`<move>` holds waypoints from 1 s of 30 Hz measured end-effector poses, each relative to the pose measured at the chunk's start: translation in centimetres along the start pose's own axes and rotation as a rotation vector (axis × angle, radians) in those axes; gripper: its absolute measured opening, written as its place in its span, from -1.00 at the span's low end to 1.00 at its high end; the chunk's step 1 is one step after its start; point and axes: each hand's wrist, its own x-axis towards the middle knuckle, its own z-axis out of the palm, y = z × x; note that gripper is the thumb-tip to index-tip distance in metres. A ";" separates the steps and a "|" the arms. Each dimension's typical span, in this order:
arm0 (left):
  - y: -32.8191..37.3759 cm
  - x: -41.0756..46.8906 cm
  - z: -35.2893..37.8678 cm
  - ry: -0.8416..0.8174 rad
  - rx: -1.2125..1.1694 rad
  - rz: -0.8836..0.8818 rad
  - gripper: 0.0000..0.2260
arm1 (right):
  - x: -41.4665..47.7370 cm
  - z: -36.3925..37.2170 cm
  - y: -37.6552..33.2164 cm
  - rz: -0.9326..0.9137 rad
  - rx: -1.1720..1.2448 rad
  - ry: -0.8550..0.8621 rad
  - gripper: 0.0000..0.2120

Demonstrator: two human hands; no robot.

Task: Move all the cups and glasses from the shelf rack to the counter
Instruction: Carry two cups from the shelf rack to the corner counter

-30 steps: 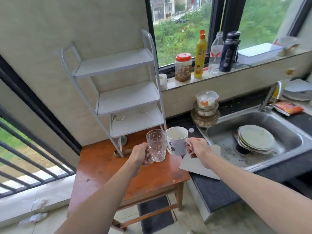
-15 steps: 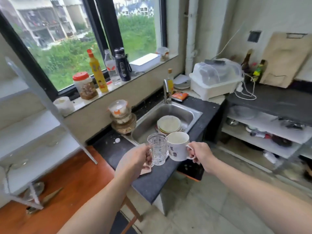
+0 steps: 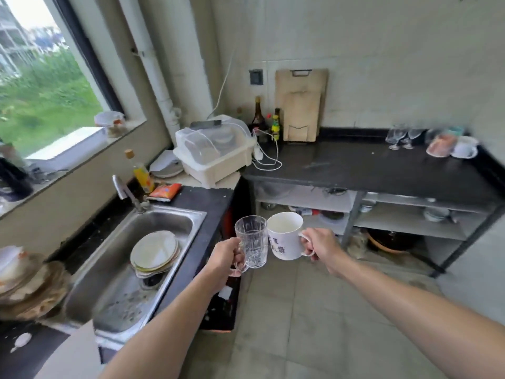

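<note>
My left hand (image 3: 225,257) grips the handle of a clear cut-glass mug (image 3: 252,241), held upright. Right beside it, my right hand (image 3: 319,243) holds a white ceramic mug (image 3: 285,236) with blue writing by its handle. Both mugs hang in the air above the tiled floor, between the sink and the black counter (image 3: 369,166). At the counter's far right end stand wine glasses (image 3: 401,135), a patterned cup (image 3: 441,143) and a white cup (image 3: 464,150). The shelf rack is out of view.
A steel sink (image 3: 175,222) holding stacked plates (image 3: 154,251) lies at the left. A white dish-drainer box (image 3: 216,151), bottles and wooden cutting boards (image 3: 300,105) stand at the counter's back left. Open shelves with dishes run below the counter.
The view has swung right from the shelf rack and wooden table, past the sink, toward the black counter. Both hands keep the two mugs side by side.
</note>
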 end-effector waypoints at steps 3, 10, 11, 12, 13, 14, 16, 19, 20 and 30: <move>2.1 3.3 4.9 -0.067 0.040 -0.004 -0.73 | 2.8 -4.8 0.1 0.027 0.017 0.099 -0.79; 6.7 12.5 13.5 -0.233 0.162 0.015 -0.78 | 9.4 -11.7 0.1 0.085 0.114 0.274 -0.80; 7.6 13.9 14.6 -0.262 0.192 0.027 -0.77 | 10.6 -12.5 0.0 0.086 0.129 0.297 -0.80; 8.5 15.4 15.8 -0.292 0.225 0.040 -0.77 | 11.8 -13.4 -0.2 0.085 0.139 0.320 -0.80; 9.4 16.9 16.9 -0.326 0.251 0.053 -0.75 | 12.9 -14.2 -0.5 0.088 0.146 0.346 -0.80; 10.5 18.3 18.2 -0.362 0.270 0.064 -0.74 | 13.9 -15.0 -0.8 0.094 0.159 0.375 -0.81; 12.8 20.9 21.0 -0.423 0.298 0.081 -0.72 | 15.8 -16.9 -1.5 0.102 0.189 0.435 -0.83; 16.1 23.9 25.7 -0.501 0.348 0.118 -0.75 | 17.8 -20.2 -2.6 0.103 0.196 0.528 -0.83; 16.9 24.7 27.4 -0.524 0.365 0.130 -0.76 | 18.4 -21.4 -2.9 0.107 0.196 0.551 -0.82; 19.1 30.3 44.5 -0.754 0.428 0.077 -0.78 | 23.6 -35.0 -0.8 0.177 0.258 0.746 -0.81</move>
